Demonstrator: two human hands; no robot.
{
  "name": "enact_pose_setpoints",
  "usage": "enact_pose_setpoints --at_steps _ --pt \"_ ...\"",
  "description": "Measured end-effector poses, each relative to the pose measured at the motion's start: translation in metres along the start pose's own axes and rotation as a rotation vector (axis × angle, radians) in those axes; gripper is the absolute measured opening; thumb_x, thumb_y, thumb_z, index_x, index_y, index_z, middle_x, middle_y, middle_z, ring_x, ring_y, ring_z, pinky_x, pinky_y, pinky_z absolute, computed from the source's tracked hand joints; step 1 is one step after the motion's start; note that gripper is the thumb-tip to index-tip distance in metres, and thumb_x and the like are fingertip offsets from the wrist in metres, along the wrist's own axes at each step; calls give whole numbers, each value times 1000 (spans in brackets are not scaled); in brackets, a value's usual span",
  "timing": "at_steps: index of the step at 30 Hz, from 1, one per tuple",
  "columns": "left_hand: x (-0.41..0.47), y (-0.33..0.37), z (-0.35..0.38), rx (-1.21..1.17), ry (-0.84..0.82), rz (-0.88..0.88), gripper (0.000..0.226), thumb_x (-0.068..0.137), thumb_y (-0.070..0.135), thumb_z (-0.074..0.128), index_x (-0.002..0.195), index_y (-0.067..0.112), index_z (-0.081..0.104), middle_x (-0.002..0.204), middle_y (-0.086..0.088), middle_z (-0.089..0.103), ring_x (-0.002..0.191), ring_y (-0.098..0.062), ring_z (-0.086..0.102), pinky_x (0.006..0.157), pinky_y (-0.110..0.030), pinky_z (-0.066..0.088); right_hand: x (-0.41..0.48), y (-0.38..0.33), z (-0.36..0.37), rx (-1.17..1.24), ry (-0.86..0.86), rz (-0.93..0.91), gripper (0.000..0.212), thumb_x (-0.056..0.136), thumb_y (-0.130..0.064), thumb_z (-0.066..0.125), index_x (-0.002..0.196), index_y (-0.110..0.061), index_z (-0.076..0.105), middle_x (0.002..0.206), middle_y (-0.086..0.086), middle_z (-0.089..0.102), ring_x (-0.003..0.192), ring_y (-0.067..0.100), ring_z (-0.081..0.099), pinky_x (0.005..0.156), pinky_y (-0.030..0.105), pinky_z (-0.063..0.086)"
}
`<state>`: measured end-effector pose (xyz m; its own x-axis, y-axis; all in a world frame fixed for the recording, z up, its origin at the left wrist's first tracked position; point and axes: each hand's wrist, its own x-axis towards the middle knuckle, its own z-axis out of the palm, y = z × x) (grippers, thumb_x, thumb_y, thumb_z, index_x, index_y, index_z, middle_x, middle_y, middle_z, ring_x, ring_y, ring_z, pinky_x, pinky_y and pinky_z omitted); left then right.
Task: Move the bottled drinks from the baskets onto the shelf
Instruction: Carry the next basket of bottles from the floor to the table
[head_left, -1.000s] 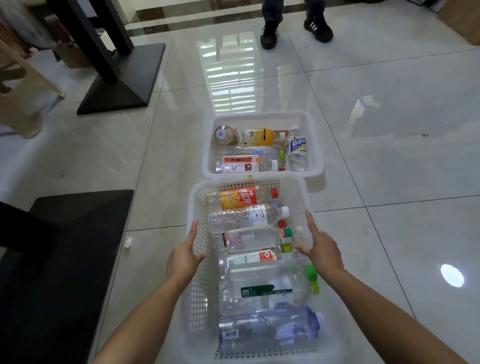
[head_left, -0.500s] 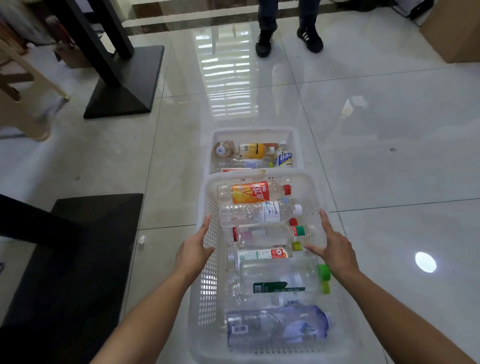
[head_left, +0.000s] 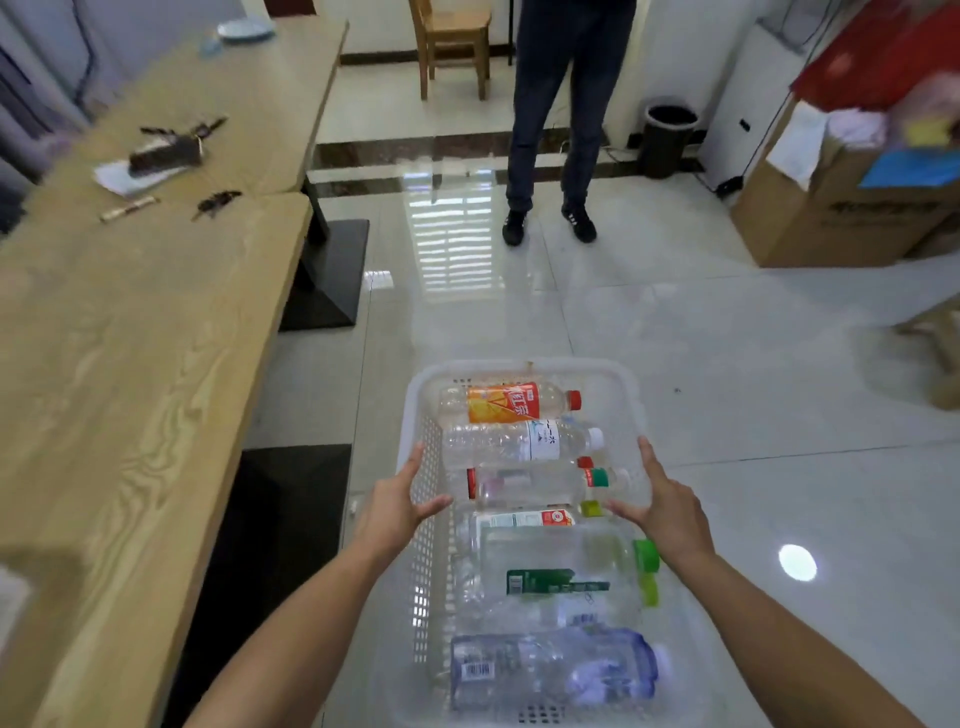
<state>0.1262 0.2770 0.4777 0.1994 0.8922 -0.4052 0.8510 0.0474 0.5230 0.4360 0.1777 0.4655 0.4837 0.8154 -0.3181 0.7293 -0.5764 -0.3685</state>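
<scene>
**Desk:** What is nearest in your feed?

**Operator:** At 6 o'clock I see the white slatted basket (head_left: 422, 551), its long axis running toward 12. The left hand (head_left: 395, 506) is on its 9 o'clock wall and the right hand (head_left: 670, 512) on its 3 o'clock wall. Each pinches the rim, thumb inside, fingers stretched along the outside.

**Desk:** And the bottled drinks?

**Operator:** All are inside the basket, lying on their sides, caps toward 3 o'clock.
- Nearest me is a large blue-tinted bottle (head_left: 550, 670).
- Next comes a clear bottle with a green label (head_left: 561, 579) and a green cap.
- Then a bottle with a white-and-red label (head_left: 524, 518).
- Between the two thumbs lies a clear bottle with a green-and-red cap (head_left: 535, 484).
- Beyond it is a ribbed water bottle (head_left: 519, 441) with a white cap.
- Farthest, by the 12 o'clock wall, is an orange-labelled bottle (head_left: 509, 402) with a red cap.

More bottles lie beneath these; I cannot count them.

**Desk:** Surroundings?

**Operator:** I see a glossy tiled floor (head_left: 779, 415) below. I cannot tell whether the basket touches it. From 7 to 10 o'clock runs a pale wooden table (head_left: 130, 364), with small dark items and paper toward its far end. At 2 o'clock stands a cardboard box (head_left: 831, 218). At 12 are a standing person's legs (head_left: 550, 130) in dark trousers and black shoes. A black bin (head_left: 670, 132) stands at 1, and a wooden chair (head_left: 452, 41) is farthest, at 12.
</scene>
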Motion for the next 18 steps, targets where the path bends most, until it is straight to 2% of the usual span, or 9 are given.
enact_pose_setpoints --at_steps 3,5,7,10,13,18 --pt "-58 15 -39 -22 12 44 88 84 45 64 152 33 9 120 -9 63 82 -7 58 61 -15 38 -54 -16 -38 8 37 8 104 71 -61 69 150 -38 4 97 13 66 89 30 62 67 33 47" --pt "-95 17 -57 -55 32 70 86 85 44 64 152 31 12 132 -12 56 103 -17 60 78 -24 46 -92 -24 -54 18 64 8 103 71 -63 68 150 -39 6 100 15 66 91 32 62 71 35 49" --pt "-130 16 -72 -89 40 79 84 86 43 64 152 30 14 138 -14 52 118 -26 55 93 -37 46 -130 -29 -64 33 102 4 103 70 -63 68 150 -38 8 105 16 66 93 33 62 72 36 48" --pt "-182 8 -84 -122 30 100 82 87 40 63 152 28 14 146 -13 43 130 -28 46 103 -43 40 -182 -32 -73 26 130 -2 102 71 -62 68 150 -36 10 109 17 66 94 33 61 70 34 45" --pt "-226 -6 -88 -102 49 115 79 89 40 61 152 28 16 148 -10 41 132 -27 44 103 -41 41 -228 -32 -73 24 138 -6 101 71 -62 67 151 -35 12 113 17 65 98 34 60 72 34 45" --pt "-293 -46 -73 -47 86 104 78 88 45 59 152 28 17 146 -10 43 126 -26 50 92 -36 46 -300 -22 -55 25 132 -27 101 69 -64 67 150 -34 14 113 19 64 98 35 60 75 38 48"
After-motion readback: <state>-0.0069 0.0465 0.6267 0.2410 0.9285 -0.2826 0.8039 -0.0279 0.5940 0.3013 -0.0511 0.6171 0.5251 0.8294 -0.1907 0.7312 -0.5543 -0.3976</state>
